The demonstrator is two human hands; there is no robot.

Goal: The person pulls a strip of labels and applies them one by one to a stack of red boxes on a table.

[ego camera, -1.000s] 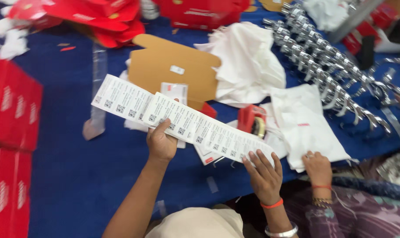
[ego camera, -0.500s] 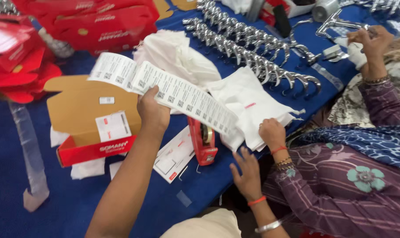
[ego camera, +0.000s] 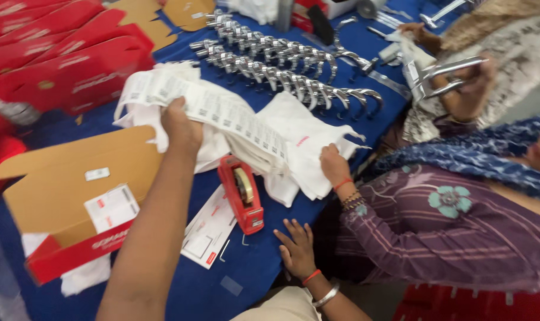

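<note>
One long white label sheet (ego camera: 222,113) is pinched in the left hand (ego camera: 181,128), just above the single red tape dispenser (ego camera: 241,193). The right hand (ego camera: 297,249) lies flat with fingers spread on the blue table (ego camera: 252,279), below and right of the dispenser, near the table edge and well apart from the sheet. Two rows of chrome handles (ego camera: 282,65) lie far above the dispenser. One open red carton (ego camera: 74,202) sits to its left, with some free blue cloth between.

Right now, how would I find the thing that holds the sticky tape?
Look at the blue table. Just below the long white label sheet held in the left hand lies the tape dispenser. It is the only small red plastic thing with a tape roll inside.
</note>
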